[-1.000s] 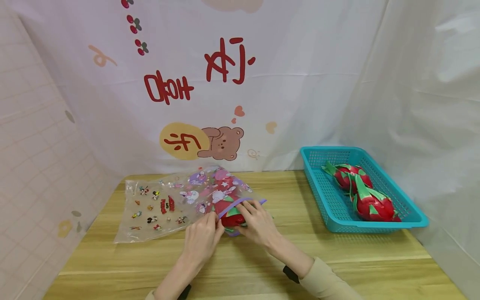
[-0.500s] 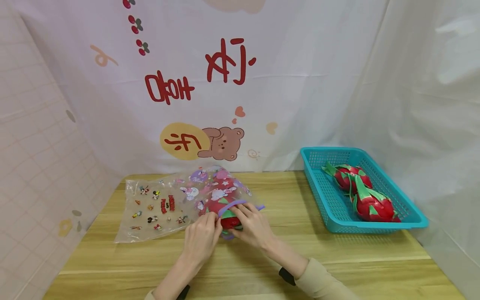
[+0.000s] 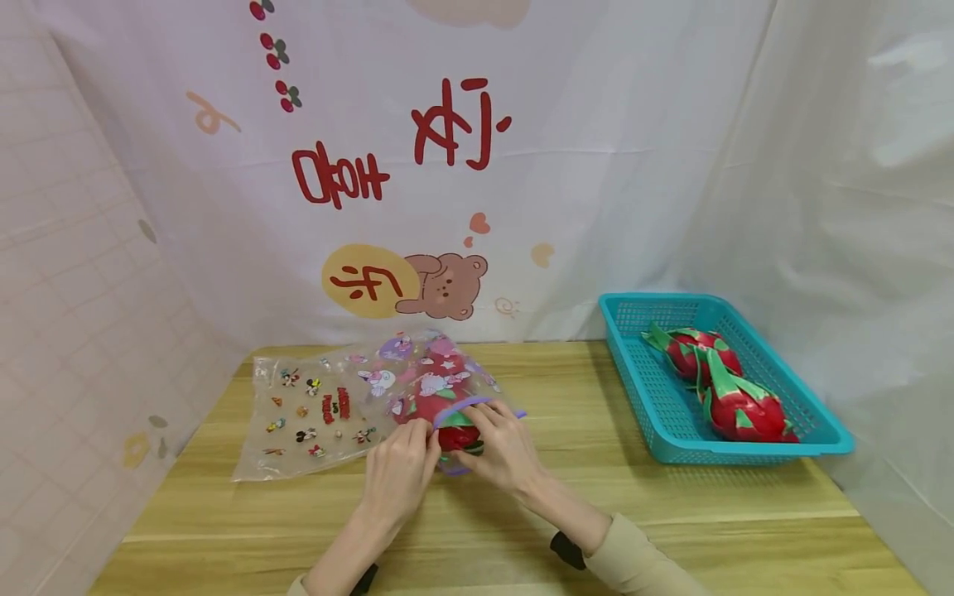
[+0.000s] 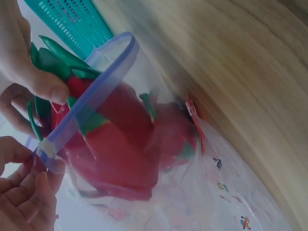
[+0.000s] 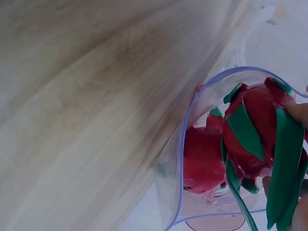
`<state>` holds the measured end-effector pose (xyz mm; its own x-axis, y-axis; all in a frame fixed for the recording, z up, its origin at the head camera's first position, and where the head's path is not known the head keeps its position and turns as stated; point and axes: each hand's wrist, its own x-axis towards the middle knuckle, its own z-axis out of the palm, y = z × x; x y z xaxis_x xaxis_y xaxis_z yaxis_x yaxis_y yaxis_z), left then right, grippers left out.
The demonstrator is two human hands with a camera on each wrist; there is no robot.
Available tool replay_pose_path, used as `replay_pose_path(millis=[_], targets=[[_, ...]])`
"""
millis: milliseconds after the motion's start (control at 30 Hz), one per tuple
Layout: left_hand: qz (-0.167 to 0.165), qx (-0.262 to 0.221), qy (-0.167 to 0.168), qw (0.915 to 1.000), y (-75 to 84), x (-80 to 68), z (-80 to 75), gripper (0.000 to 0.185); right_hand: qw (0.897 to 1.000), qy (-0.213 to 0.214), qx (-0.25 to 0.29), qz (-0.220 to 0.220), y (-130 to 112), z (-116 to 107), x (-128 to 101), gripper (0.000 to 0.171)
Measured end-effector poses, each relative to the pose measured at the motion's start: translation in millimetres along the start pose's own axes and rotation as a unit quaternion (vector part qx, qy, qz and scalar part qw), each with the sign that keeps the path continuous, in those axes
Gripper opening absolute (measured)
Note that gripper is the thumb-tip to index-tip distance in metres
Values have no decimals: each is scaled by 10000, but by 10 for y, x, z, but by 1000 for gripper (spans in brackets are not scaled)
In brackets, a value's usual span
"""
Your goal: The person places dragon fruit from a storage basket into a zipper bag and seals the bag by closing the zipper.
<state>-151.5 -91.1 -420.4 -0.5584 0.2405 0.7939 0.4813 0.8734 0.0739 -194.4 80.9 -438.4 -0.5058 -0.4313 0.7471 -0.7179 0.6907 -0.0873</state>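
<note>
Dragon fruit (image 5: 264, 113), round and glossy red with long green scales, sits partly inside the mouth of a clear plastic bag with pink and purple cartoon print (image 3: 378, 382), near the middle of the wooden tabletop (image 3: 246, 530). The right hand (image 3: 507, 454) is wrapped on its leafy end, thumb on one side and fingers on the other. The left hand (image 3: 400, 466) pinches the bag's purple zip rim (image 4: 96, 91) beside a small white slider (image 4: 46, 148). Deeper in the bag lies another red fruit (image 5: 204, 159). By its look the held fruit should be light, firm-skinned and slightly slippery; the rounded body offers the surest hold, as the thin scales may bend or snag on the limp film. Towards the back left corner lies a second clear bag with small cartoon figures (image 3: 313, 410); by the right edge stands a teal perforated plastic basket (image 3: 715, 454) with two more dragon fruits, one behind (image 3: 693, 352) the other.
</note>
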Motion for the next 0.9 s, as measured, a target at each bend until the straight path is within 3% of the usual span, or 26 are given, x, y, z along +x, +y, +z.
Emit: replay_pose_path(millis=[267, 533, 733, 900], targets=[[215, 57, 122, 9997, -3, -12, 5, 14, 9959, 332, -568, -624, -38, 76, 21, 59], [449, -52, 271, 9986, 24, -7, 23, 11, 9880, 451, -1211, -840, -79, 119, 64, 59], [350, -232, 277, 9987, -3, -41, 47, 16, 9819, 250, -1401, -1250, -59, 185, 82, 67], [68, -209, 301, 9993, -64, -70, 42, 13, 9829, -189, -1220, -1363, -20, 222, 97, 52]])
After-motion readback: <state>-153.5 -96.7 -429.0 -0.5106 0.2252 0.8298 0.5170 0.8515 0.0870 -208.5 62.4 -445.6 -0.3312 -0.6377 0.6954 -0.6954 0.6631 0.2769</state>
